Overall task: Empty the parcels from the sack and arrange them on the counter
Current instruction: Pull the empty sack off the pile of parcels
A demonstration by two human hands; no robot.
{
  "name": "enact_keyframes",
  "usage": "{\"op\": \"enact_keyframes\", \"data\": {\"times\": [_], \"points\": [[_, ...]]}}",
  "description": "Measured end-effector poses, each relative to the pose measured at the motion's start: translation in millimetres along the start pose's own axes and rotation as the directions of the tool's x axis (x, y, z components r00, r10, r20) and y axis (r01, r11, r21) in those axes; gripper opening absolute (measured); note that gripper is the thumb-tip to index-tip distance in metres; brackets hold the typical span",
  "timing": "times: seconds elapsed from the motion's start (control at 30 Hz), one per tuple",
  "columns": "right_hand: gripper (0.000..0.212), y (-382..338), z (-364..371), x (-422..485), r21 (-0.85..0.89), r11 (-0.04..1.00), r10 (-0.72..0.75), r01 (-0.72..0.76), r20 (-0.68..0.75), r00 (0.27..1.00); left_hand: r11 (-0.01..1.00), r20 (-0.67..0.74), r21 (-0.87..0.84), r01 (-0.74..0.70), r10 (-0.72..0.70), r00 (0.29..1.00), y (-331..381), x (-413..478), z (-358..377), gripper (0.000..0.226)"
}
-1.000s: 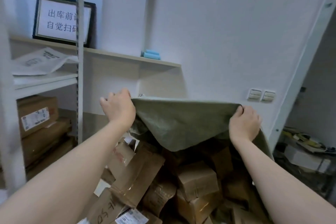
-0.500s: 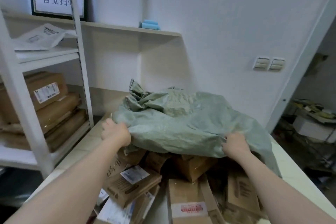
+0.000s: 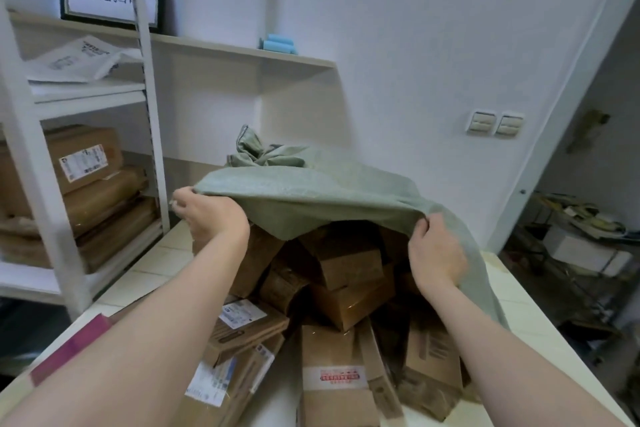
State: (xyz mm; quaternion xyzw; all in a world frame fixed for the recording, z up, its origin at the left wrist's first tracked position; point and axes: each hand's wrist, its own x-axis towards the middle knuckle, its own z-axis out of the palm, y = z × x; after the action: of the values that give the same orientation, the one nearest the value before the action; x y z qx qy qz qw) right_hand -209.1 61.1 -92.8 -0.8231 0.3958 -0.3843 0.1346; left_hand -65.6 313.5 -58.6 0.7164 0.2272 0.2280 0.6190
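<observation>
i log: left hand (image 3: 211, 215) and right hand (image 3: 434, 253) grip the grey-green woven sack (image 3: 311, 191) at its rim. brown cardboard parcels (image 3: 346, 267) heap under it on the pale tiled counter (image 3: 152, 270).

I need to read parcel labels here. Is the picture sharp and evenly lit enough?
Head view: no; the left hand and sack look motion-blurred, the shelf post bends from wide-angle distortion, deep shadow under the sack hides parcels, and the white label is too soft to read.
</observation>
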Motion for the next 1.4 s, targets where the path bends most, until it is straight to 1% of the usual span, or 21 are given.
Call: {"op": "enact_keyframes", "data": {"times": [0.07, 0.13, 0.3, 0.37, 0.43, 0.5, 0.53, 0.6, 0.67, 0.77, 0.83, 0.9, 0.97, 1.0, 1.03, 1.07, 1.13, 1.2, 1.23, 1.3, 1.4], "points": [[0.031, 7.6, -0.8, -1.3, -0.04, 0.999, -0.024, 0.024, -0.011, 1.0, 0.999, -0.055, -0.047, -0.023, 0.021, 0.998, -1.7, 2.0, 2.1, 0.029], [0.03, 8.0, -2.8, 1.2, -0.005, 0.999, -0.032, 0.031, -0.099, 0.995, 0.996, -0.092, -0.071, -0.053, 0.046, 0.995, 3.9, 4.9, 8.4, 0.031], [0.024, -21.8, -0.1, 46.8, 0.272, 0.962, 0.096, -0.027, -0.246, 0.964, 0.96, -0.144, -0.161, -0.227, 0.205, 0.968, 32.5, 16.1, 34.8, 0.026], [0.027, -32.7, 11.3, 72.7, 0.305, 0.952, 0.089, -0.005, -0.264, 0.96, 0.943, -0.132, -0.139, -0.303, 0.285, 0.949, 35.8, 25.5, 49.7, 0.024], [0.036, -41.0, 30.3, 94.2, 0.258, 0.966, 0.072, -0.015, -0.211, 0.975, 0.896, -0.044, -0.057, -0.44, 0.438, 0.898, 30.9, 41.4, 68.4, 0.017], [0.047, -48.6, 54.1, 112.4, 0.141, 0.989, 0.043, -0.033, -0.065, 0.997, 0.817, 0.159, 0.039, -0.576, 0.564, 0.811, 21.6, 62.4, 93.4, 0.026], [0.053, -51.5, 67.2, 120.6, 0.061, 0.998, 0.025, -0.027, 0.036, 0.999, 0.784, 0.292, 0.073, -0.616, 0.574, 0.765, 16.9, 72.7, 106.7, 0.035], [0.062, -55.1, 96.9, 136.0, -0.082, 0.997, 0.006, 0.015, 0.247, 0.969, 0.738, 0.541, 0.133, -0.662, 0.505, 0.672, 7.1, 88.8, 133.9, 0.053], [0.065, -57.8, 128.3, 148.0, -0.171, 0.983, 0.013, 0.066, 0.422, 0.907, 0.641, 0.691, 0.219, -0.736, 0.43, 0.581, -6.2, 97.1, 162.3, 0.063], [0.064, -58.6, 174.1, 151.9, -0.221, 0.964, 0.016, 0.15, 0.61, 0.793, 0.457, 0.801, 0.34, -0.822, 0.317, 0.507, -23.4, 100.8, 200.5, 0.071], [0.063, -53.7, 196.4, 145.8, -0.196, 0.962, 0.004, 0.189, 0.705, 0.709, 0.396, 0.825, 0.431, -0.811, 0.192, 0.532, -34.8, 111.8, 223.8, 0.078], [0.063, -45.0, 209.2, 139.6, -0.21, 0.935, -0.019, 0.284, 0.774, 0.633, 0.391, 0.842, 0.499, -0.774, -0.007, 0.54, -48.6, 128.7, 243.6, 0.087], [0.062, -34.7, 214.1, 138.5, -0.223, 0.907, -0.039, 0.356, 0.8, 0.599, 0.416, 0.861, 0.508, -0.754, -0.221, 0.458, -62.0, 144.9, 264.5, 0.101], [0.062, -29.8, 214.2, 140.1, -0.213, 0.905, -0.056, 0.369, 0.798, 0.599, 0.384, 0.863, 0.497, -0.779, -0.311, 0.397, -66.7, 146.9, 274.3, 0.102], [0.061, -24.7, 214.2, 142.6, -0.187, 0.909, -0.085, 0.373, 0.792, 0.605, 0.34, 0.858, 0.487, -0.805, -0.357, 0.369, -67.1, 145.5, 281.0, 0.096], [0.059, -20.0, 213.9, 145.6, -0.153, 0.912, -0.125, 0.381, 0.781, 0.612, 0.291, 0.847, 0.495, -0.819, -0.373, 0.38, -66.0, 144.3, 288.3, 0.092], [0.055, -10.8, 213.4, 151.0, -0.093, 0.91, -0.206, 0.404, 0.744, 0.636, 0.177, 0.813, 0.552, -0.815, -0.332, 0.478, -51.5, 128.7, 291.8, 0.085], [0.048, -3.7, 212.5, 152.1, -0.054, 0.911, -0.262, 0.408, 0.688, 0.677, 0.164, 0.803, 0.594, -0.788, -0.175, 0.569, -33.1, 102.1, 285.3, 0.06], [0.044, -1.8, 210.9, 150.5, -0.039, 0.917, -0.279, 0.398, 0.651, 0.706, 0.187, 0.827, 0.56, -0.808, -0.064, 0.558, -24.6, 88.0, 280.6, 0.053], [0.034, 0.3, 204.8, 140.5, -0.024, 0.926, -0.312, 0.377, 0.514, 0.799, 0.243, 0.878, 0.431, -0.869, 0.108, 0.466, -12.0, 57.4, 272.6, 0.051], [0.02, 3.5, 185.2, 112.3, -0.069, 0.957, -0.271, 0.282, 0.132, 0.953, 0.312, 0.913, 0.284, -0.907, 0.201, 0.355, 0.6, 17.0, 267.9, 0.05]]}}
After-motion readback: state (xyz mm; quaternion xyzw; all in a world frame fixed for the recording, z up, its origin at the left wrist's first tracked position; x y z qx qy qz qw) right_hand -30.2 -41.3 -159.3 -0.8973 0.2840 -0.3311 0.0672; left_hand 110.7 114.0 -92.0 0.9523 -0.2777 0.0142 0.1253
